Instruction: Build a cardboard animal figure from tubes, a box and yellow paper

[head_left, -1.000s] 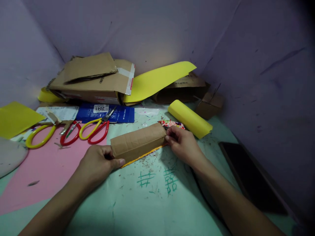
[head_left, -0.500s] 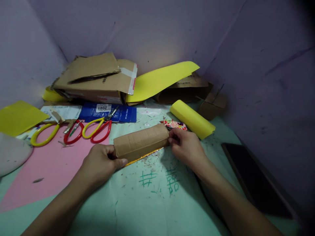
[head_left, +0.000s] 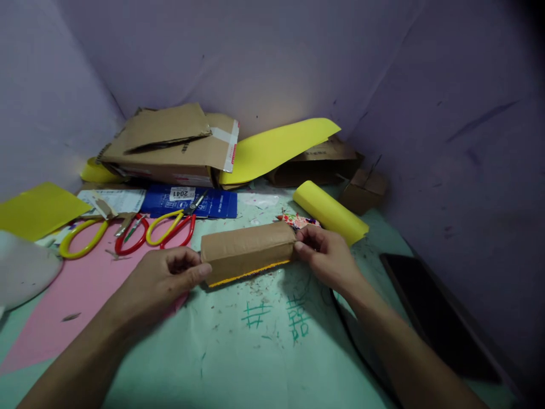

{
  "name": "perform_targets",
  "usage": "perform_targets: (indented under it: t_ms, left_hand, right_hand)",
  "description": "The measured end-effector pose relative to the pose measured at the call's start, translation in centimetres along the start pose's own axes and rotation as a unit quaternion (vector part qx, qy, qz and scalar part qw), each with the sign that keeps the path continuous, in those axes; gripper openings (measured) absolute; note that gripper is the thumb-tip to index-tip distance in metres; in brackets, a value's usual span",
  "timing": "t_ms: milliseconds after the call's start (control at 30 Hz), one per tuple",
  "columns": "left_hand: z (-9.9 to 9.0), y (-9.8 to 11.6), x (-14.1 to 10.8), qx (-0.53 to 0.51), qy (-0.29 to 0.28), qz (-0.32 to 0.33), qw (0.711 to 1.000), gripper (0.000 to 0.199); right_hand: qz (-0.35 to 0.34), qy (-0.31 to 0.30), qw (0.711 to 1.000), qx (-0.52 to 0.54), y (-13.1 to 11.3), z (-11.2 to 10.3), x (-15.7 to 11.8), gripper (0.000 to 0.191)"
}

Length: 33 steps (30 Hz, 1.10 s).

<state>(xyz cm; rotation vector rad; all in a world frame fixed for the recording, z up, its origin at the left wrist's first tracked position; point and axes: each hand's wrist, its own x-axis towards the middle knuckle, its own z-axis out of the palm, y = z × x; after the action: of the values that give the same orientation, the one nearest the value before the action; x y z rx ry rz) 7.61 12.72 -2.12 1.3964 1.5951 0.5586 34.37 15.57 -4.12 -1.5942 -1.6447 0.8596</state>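
Observation:
A folded piece of brown cardboard (head_left: pixel 251 253) stands like a small box between my two hands, low over the table. A jagged orange strip runs along its lower front edge. My left hand (head_left: pixel 170 284) grips its left end, thumb on the front face and fingers curled behind. At the right end, my right hand (head_left: pixel 327 253) pinches the cardboard's edge between thumb and fingers. Just behind the right end lies a floral-patterned pencil case or packet (head_left: pixel 300 220), partly hidden, with a pencil tip showing at its left.
Two pairs of scissors (head_left: pixel 174 227) with red and yellow handles lie left, by pink paper (head_left: pixel 97 284). A cardboard box (head_left: pixel 170 142) and yellow sheets (head_left: pixel 281 150) are at the back. Rolled yellow paper (head_left: pixel 332 213) and a dark flat device (head_left: pixel 438 318) are right.
The cardboard has turned so that its front face shows more, with the orange edge more visible. My left thumb has moved up onto the front face. The view has shifted slightly.

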Motion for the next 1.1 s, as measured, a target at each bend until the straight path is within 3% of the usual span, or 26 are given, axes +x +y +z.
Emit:
perform_targets:
  t_ms: [100,200,267,400,567,733,800,967,1100]
  left_hand:
    - [-0.5,-0.2,-0.1,-0.05,0.074,0.019,0.996,0.035]
    - [-0.5,-0.2,-0.1,-0.099,0.113,0.043,0.988,0.04]
    - [-0.4,-0.2,-0.1,-0.115,0.112,0.062,0.985,0.05]
    - [-0.5,-0.4,0.0,-0.092,0.059,0.081,0.991,0.056]
    - [-1.2,-0.4,0.0,-0.013,0.147,0.049,0.988,0.048]
    - [-0.1,-0.3,-0.1,-0.146,0.084,-0.032,0.985,0.055]
    - [0.5,-0.6,0.0,-0.185,0.055,-0.031,0.981,0.047]
    - [1.1,-1.1,0.4,-0.162,0.006,-0.043,0.986,0.02]
    - [0.9,-0.7,0.2,-0.111,-0.023,-0.02,0.993,0.015]
  right_hand:
    - [0.061,-0.026,0.987,0.147,-0.6,-0.3,-0.1,0.013]
    - [0.113,-0.047,0.969,0.215,-1.3,-0.6,-0.3,0.018]
    - [0.121,-0.055,0.967,0.218,-1.5,-0.6,-0.4,0.02]
    - [0.11,-0.075,0.969,0.209,-1.4,-0.4,-0.4,0.019]
    - [0.065,-0.095,0.979,0.167,-0.4,0.2,-0.4,0.013]
    - [0.068,-0.116,0.979,0.15,0.3,0.4,-1.5,0.011]
    - [0.062,-0.111,0.982,0.141,0.5,0.5,-1.9,0.013]
    - [0.009,-0.013,0.998,0.056,0.6,1.3,-2.1,0.014]
    - [-0.01,-0.047,0.996,0.076,0.9,1.8,-1.8,0.016]
